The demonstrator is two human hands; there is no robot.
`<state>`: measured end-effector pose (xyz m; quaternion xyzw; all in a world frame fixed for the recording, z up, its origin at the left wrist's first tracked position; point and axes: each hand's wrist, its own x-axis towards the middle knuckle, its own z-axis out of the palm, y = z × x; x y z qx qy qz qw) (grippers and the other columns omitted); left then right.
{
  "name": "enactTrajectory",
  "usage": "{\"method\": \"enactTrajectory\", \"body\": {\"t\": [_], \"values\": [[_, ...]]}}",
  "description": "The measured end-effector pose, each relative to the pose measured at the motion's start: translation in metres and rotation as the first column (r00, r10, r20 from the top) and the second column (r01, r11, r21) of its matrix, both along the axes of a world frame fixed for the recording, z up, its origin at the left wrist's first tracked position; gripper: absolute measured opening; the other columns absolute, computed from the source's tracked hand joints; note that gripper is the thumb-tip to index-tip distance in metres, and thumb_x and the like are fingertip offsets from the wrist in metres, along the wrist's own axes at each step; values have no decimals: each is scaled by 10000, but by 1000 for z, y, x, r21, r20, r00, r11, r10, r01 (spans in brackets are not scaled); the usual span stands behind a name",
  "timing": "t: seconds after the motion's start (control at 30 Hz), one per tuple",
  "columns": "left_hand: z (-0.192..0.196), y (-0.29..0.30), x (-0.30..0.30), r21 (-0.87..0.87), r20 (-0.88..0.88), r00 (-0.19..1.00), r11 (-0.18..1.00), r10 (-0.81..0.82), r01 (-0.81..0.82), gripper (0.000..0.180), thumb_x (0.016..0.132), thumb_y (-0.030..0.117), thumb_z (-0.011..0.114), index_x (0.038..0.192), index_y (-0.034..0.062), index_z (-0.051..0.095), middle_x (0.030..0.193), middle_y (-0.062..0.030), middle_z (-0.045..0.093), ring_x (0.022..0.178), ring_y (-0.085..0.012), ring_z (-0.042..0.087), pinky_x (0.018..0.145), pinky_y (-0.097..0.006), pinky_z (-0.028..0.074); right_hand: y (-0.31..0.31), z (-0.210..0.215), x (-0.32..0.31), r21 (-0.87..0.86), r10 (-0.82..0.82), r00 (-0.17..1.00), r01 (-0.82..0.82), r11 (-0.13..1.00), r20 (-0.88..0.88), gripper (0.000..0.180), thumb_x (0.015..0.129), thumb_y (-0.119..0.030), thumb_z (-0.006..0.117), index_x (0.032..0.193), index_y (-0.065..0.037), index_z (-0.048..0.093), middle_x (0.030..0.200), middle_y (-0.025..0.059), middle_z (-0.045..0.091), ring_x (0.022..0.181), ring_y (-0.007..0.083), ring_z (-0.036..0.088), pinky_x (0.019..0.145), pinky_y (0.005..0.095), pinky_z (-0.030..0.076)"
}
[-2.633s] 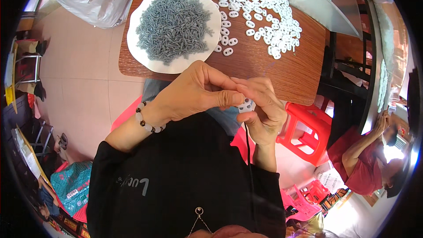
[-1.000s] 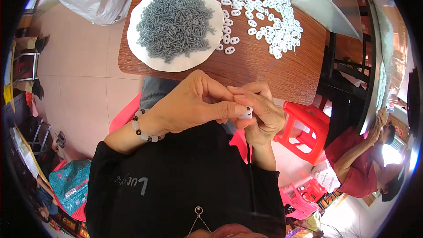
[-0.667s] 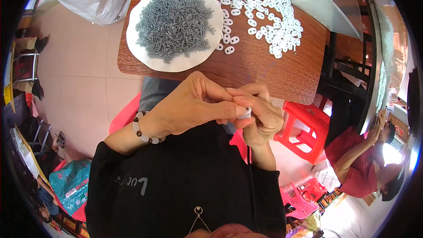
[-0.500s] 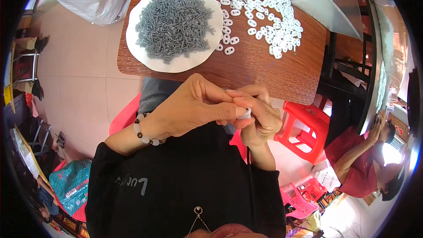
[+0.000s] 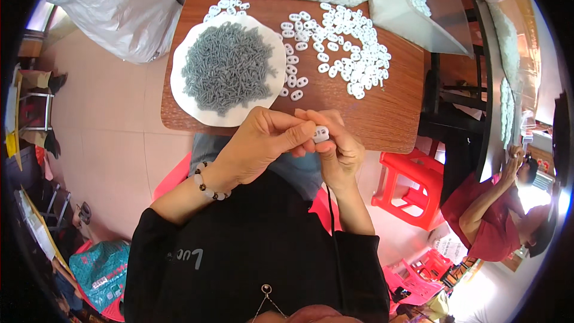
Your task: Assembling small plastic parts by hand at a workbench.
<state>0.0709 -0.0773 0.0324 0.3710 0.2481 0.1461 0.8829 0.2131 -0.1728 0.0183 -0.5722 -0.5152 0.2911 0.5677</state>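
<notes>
Close in front of my body, just off the near table edge, both hands meet around a small white two-hole cord lock (image 5: 321,134). My left hand (image 5: 254,146), with a beaded bracelet at the wrist, pinches it between thumb and fingers. My right hand (image 5: 342,158) grips the same piece from the other side, its fingers curled. Two dark holes show on its upward face. Beyond my left hand, a white wavy-rimmed plate (image 5: 179,98) bears a heap of small grey springs (image 5: 227,66). Many loose white two-hole pieces (image 5: 365,63) lie to its right.
Clear-walled bins (image 5: 412,21) with white parts stand at the table's (image 5: 394,113) far side. A red stool (image 5: 409,188) is to the right, where another person (image 5: 493,218) sits. A large pale plastic bag (image 5: 128,12) lies at the far left.
My view has shifted, bringing more of the far bins into sight. The cord lock has turned so its two-hole face shows more; both hands still hold it.
</notes>
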Motion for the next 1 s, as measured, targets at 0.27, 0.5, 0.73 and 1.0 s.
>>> {"method": "enactTrajectory", "body": {"t": [0.27,0.5,0.73,1.0], "values": [[4,7,13,112,-54,998,993,27,-21,244,916,243,608,931,15,693,780,-29,663,666,-44,567,639,-184,495,0,-2,12,-57,83,972,-97,994,-219,690,943,-526,410,1282,73,471,1209,234,554,1096,249,542,932,351,425],[-1,8,31,68,-30,999,997,43,-41,208,915,206,608,922,18,697,773,-19,656,658,-37,549,615,-168,452,3,-2,25,66,59,983,-48,997,-177,473,983,-316,454,1278,51,489,1201,175,572,1047,183,532,900,291,428],[3,2,46,112,36,998,992,61,-64,224,915,200,605,850,4,693,722,-4,621,650,-43,518,607,-183,417,-3,17,28,45,-23,966,36,998,-258,371,912,-46,560,1264,52,501,1181,174,572,1101,204,537,924,304,424],[6,-5,49,167,14,997,983,70,-72,262,920,200,596,767,4,679,675,15,590,619,-29,476,585,-182,386,-5,12,30,53,-50,980,61,997,-192,346,895,-26,581,1228,56,532,1154,162,582,1032,179,554,880,277,441]]}}
